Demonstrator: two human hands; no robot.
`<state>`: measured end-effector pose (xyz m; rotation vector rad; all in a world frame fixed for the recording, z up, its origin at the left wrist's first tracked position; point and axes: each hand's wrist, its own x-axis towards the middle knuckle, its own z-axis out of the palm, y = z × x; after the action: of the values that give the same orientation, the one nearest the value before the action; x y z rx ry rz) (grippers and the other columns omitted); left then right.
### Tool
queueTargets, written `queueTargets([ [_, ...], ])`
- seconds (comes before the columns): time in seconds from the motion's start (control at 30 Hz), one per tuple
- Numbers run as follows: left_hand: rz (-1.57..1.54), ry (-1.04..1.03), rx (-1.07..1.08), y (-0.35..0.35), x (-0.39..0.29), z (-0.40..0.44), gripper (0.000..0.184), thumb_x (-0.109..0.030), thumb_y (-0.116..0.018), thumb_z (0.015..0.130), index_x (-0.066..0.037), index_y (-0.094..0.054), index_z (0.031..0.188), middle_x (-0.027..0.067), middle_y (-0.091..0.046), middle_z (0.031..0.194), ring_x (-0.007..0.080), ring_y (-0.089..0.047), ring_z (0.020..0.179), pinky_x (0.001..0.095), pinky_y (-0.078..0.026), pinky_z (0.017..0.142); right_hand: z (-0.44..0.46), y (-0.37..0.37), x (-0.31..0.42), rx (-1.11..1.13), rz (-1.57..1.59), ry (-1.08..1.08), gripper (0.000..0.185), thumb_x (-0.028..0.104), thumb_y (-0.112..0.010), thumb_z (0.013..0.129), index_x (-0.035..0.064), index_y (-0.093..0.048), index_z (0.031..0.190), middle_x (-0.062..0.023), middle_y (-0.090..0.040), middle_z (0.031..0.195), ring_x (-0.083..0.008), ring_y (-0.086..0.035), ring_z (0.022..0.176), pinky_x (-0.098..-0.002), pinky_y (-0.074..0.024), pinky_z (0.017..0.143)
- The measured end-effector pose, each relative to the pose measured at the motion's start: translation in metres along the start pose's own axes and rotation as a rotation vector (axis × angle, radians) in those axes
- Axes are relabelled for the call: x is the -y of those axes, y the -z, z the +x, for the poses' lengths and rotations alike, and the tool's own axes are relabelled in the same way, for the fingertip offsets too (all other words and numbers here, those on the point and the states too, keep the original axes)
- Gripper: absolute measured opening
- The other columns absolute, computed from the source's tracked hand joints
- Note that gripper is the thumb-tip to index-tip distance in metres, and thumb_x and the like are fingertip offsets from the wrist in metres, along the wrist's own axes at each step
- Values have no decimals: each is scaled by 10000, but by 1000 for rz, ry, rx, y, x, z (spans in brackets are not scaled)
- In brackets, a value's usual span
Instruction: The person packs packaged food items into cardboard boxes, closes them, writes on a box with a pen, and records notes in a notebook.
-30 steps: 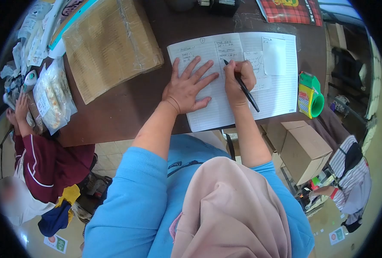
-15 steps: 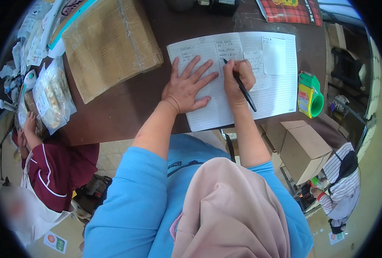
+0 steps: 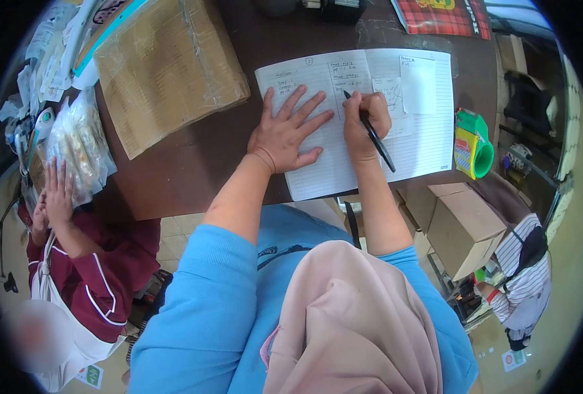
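Note:
An open lined notebook point(image 3: 311, 177) lies on the dark brown table, with handwriting on its left page. My left hand point(image 3: 288, 131) rests flat on that page, fingers spread. Over the middle of the notebook, my right hand point(image 3: 367, 125) is closed around a black pen point(image 3: 378, 141). The pen's tip touches the left page just below a few written lines. On the right page are a blank-looking white slip point(image 3: 419, 88) and another paper with writing point(image 3: 400, 125), partly covered by my right hand.
A taped cardboard box point(image 3: 167, 72) stands left of the notebook. Plastic-wrapped packs point(image 3: 85, 144) lie farther left, near a co-worker in maroon point(image 3: 134, 253). A green tape dispenser point(image 3: 476, 148) sits on the right. Another person in stripes point(image 3: 524, 269) is at lower right.
My right hand and pen have shifted very slightly right, with a little more writing below the lines. The co-worker on the left has leaned inward and raised a hand beside the packs.

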<state>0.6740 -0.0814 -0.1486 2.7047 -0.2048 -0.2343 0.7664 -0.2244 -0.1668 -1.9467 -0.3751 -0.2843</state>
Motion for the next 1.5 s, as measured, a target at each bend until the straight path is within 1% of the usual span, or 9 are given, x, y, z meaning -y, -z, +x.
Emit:
queueTargets([
  [0.37, -11, -6, -9, 0, 0, 1, 684, -461, -611, 705, -319, -425, 1348, -9, -244, 1499, 260, -164, 1395, 615, -1, 1082, 1, 5, -7, -11, 33, -41, 251, -36, -666, 748, 37, -453, 636, -88, -543, 635, -188, -528, 522, -281, -420, 478],
  [0.57, 6, -4, -11, 0, -1, 0, 674, -460, -607, 709, -323, -430, 1345, -13, -244, 1498, 253, -166, 1393, 612, -2, 1085, 3, 5, -4, 9, -39, 39, 253, -37, -670, 746, 34, -455, 634, -93, -537, 633, -190, -522, 515, -276, -416, 476],
  [0.63, 3, -1, -7, 1, 0, 0, 677, -460, -606, 710, -326, -425, 1349, -15, -245, 1498, 253, -169, 1392, 611, -4, 1087, 2, 6, -6, -11, 20, -20, 251, -35, -668, 750, 34, -458, 632, -93, -531, 630, -189, -517, 515, -278, -414, 476],
  [0.77, 20, -1, -9, 1, -1, 1, 679, -462, -604, 711, -328, -421, 1351, -14, -247, 1497, 252, -168, 1391, 609, -5, 1089, 3, 6, -4, -6, 26, -6, 255, -32, -671, 749, 33, -456, 628, -92, -529, 632, -187, -514, 517, -277, -413, 477],
  [0.87, 19, 0, -8, 0, 0, 0, 684, -462, -604, 710, -332, -414, 1354, -14, -244, 1498, 251, -169, 1392, 608, -2, 1090, 3, 6, -2, 18, -66, 10, 256, -29, -674, 748, 31, -453, 633, -89, -534, 639, -183, -516, 520, -274, -415, 475],
  [0.93, 11, 4, 5, 1, -1, 1, 689, -460, -606, 708, -336, -409, 1356, -17, -238, 1500, 251, -163, 1394, 609, 0, 1091, 1, 6, -8, -26, 45, -70, 254, -27, -673, 752, 33, -454, 639, -86, -539, 646, -181, -516, 520, -270, -412, 473],
  [1.27, 15, 3, -2, -1, 0, 0, 685, -467, -600, 711, -339, -408, 1355, -18, -235, 1501, 251, -152, 1397, 608, 6, 1093, 2, 5, -4, -35, -36, -26, 240, -7, -671, 767, 39, -468, 647, -84, -538, 634, -192, -522, 520, -280, -420, 480],
  [1.33, 35, 8, 5, -2, 0, 0, 683, -474, -594, 714, -343, -406, 1357, -21, -237, 1500, 250, -153, 1397, 603, 7, 1095, 6, 4, 1, -24, -96, 30, 231, -17, -661, 763, 39, -470, 645, -84, -526, 627, -202, -507, 510, -287, -411, 473],
  [1.5, 42, 9, 14, -1, 0, 1, 680, -479, -588, 716, -349, -404, 1358, -24, -238, 1500, 245, -156, 1395, 597, 10, 1097, 5, 6, 3, -10, -91, 33, 228, -33, -645, 758, 36, -463, 639, -85, -504, 618, -207, -490, 502, -298, -400, 465],
])
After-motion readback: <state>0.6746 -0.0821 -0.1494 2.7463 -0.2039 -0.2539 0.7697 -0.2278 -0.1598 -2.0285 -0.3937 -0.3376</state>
